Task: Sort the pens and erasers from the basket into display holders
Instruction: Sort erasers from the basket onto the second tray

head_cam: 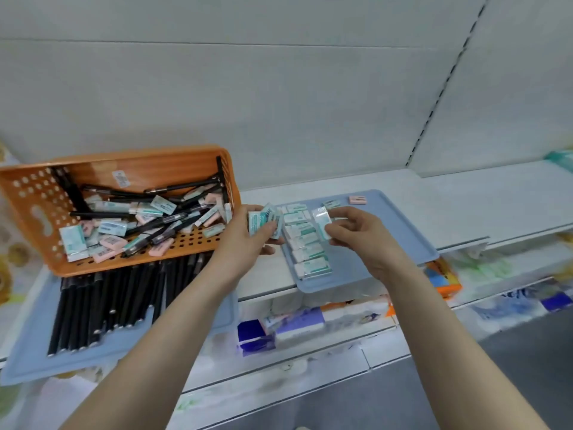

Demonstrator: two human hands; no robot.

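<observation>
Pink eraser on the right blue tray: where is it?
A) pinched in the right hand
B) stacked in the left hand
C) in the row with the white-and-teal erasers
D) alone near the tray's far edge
D: the pink eraser lies by itself near the far edge of the right blue tray, apart from the row of white-and-teal erasers and from both hands.

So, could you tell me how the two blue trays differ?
The left tray holds rows of black pens, the right tray white-and-green erasers and one pink eraser. The orange basket overlaps the left tray's far end, not the right tray's. Both are pale blue with raised rims.
</observation>
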